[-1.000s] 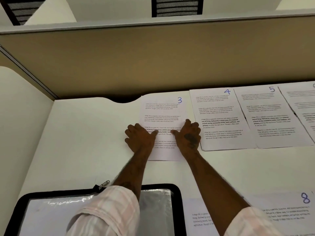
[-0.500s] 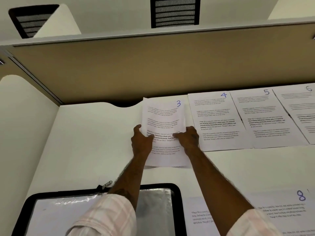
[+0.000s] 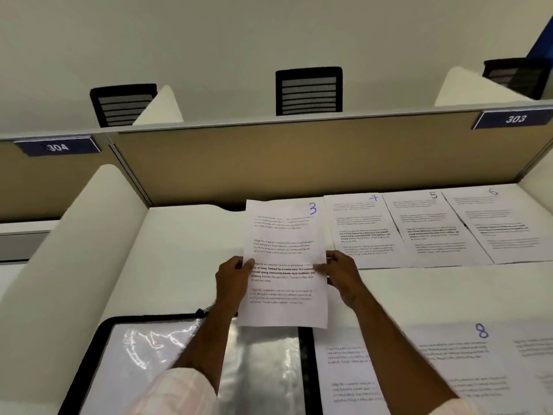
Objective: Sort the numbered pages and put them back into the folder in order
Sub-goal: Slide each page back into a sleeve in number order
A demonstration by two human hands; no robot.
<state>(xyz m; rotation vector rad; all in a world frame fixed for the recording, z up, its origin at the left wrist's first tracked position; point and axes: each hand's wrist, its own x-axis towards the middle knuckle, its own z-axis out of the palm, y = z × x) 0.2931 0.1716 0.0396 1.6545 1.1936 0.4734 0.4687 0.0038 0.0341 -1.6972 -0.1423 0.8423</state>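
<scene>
Page 3 [image 3: 284,259] hangs just beyond the open folder [image 3: 305,369], side edges pinched in my left hand [image 3: 232,280] and right hand [image 3: 344,277], so filing looks early: page 4 [image 3: 362,229], page 5 [image 3: 431,229], page 6 [image 3: 502,226] far right and page 8 [image 3: 449,354] near right lie unfiled.

Back edge: partition [image 3: 299,163] walls it; page 4 [image 3: 362,232], page 5 [image 3: 431,229], page 6 [image 3: 502,226] lie flat at right.
Left edge: I see a divider [image 3: 74,250].
Far left corner: bare desk [image 3: 185,250].
Centre: page 3 [image 3: 284,235] held up.
Near edge: folder [image 3: 89,363], page 8 [image 3: 449,369].
</scene>
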